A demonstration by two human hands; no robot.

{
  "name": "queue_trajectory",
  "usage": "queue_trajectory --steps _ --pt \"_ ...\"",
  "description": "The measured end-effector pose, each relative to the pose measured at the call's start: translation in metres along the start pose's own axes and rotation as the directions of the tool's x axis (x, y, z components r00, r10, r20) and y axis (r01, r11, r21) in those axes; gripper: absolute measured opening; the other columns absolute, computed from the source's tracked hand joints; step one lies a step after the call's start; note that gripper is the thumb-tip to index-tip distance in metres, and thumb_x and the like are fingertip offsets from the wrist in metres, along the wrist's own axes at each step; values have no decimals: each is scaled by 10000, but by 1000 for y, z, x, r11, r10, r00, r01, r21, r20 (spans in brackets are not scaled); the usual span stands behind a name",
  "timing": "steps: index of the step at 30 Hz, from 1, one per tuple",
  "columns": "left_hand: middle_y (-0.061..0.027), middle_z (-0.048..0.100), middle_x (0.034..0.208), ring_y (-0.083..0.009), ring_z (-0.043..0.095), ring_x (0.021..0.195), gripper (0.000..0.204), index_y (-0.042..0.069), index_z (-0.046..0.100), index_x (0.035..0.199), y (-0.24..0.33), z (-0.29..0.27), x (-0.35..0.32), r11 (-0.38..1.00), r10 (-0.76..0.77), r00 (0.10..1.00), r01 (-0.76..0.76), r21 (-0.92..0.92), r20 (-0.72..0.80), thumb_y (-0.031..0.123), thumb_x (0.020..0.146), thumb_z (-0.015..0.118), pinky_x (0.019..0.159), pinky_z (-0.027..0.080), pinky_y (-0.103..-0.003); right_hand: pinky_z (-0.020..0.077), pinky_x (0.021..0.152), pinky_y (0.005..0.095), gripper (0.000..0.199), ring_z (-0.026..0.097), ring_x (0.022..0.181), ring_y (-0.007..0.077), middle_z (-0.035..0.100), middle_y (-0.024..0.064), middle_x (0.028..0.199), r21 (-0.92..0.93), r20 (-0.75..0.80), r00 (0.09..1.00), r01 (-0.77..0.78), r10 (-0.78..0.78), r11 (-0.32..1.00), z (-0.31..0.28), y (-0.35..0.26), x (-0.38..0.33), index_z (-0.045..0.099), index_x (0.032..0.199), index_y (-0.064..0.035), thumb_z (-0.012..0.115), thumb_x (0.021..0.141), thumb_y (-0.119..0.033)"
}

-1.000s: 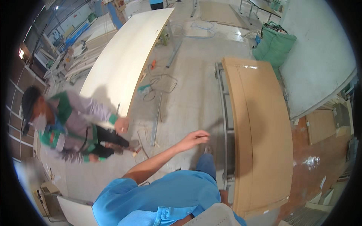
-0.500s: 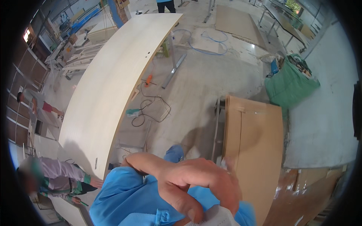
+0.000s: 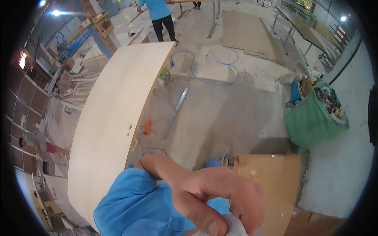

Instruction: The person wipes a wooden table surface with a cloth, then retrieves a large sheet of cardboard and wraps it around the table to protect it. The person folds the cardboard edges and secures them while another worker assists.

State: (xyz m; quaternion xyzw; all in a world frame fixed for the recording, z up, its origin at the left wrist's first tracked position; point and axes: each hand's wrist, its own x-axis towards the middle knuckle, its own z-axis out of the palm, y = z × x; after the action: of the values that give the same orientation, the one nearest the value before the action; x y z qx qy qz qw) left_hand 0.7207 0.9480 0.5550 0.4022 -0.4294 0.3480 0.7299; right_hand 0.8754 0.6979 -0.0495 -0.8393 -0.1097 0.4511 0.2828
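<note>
Curling around the lower edge of the view, the left hand (image 3: 220,192) sets its bent fingers and thumb at the pale face mask (image 3: 232,223), which lies between them; whether the fingertips clamp it cannot be determined. The right hand is out of view. Relative to one second ago, the left hand has moved from above the floor (image 3: 220,133) up to the mask, so it now touches neither workpiece. Beside it, to the right, is the brown cardboard (image 3: 275,173); to the left extends the long pale panel (image 3: 106,118). Farther out are an orange tool (image 3: 147,126), a green sack (image 3: 311,122), a blue hose (image 3: 212,83) and, beyond the panel, a co-worker (image 3: 159,11).
</note>
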Motion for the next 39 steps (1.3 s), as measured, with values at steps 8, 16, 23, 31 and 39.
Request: queue_trajectory --steps 8,16,23,31,39 --pt "-196 675 1021 -277 647 880 304 -85 601 1119 -55 -242 88 958 -193 981 192 -215 15 180 978 643 752 536 -357 503 799 462 280 667 914 329 706 179 949 -156 5 982 -184 187 970 22 -40 145 738 1007 -61 587 852 -238" --pt "-177 649 938 -276 628 809 203 -35 642 986 -102 -435 184 887 -314 949 294 -355 2 166 992 611 721 513 -378 502 818 416 386 668 943 293 708 186 989 109 -251 944 245 -212 963 -135 -419 363 695 1077 29 649 830 -265" --pt "-135 635 989 -277 618 812 107 1 637 987 -167 -647 238 939 -268 957 285 -190 113 100 949 656 728 473 -374 509 711 343 218 641 786 179 693 86 858 180 -247 876 461 -414 869 -230 -690 499 710 1003 -56 692 805 -144" --pt "-102 630 960 -273 606 846 89 39 653 953 -261 -851 340 812 -355 865 473 -342 354 127 944 664 737 449 -367 515 764 447 265 677 828 356 716 195 880 77 -215 959 -174 187 982 -243 -594 559 724 912 -5 638 745 -191" --pt "-129 613 897 -350 594 807 303 75 623 832 -425 -1030 406 744 -188 758 525 -414 624 289 1026 532 739 486 -442 511 852 409 361 693 978 292 728 178 1012 -361 -57 919 -384 391 850 -227 -515 616 742 1010 -25 669 842 -337"
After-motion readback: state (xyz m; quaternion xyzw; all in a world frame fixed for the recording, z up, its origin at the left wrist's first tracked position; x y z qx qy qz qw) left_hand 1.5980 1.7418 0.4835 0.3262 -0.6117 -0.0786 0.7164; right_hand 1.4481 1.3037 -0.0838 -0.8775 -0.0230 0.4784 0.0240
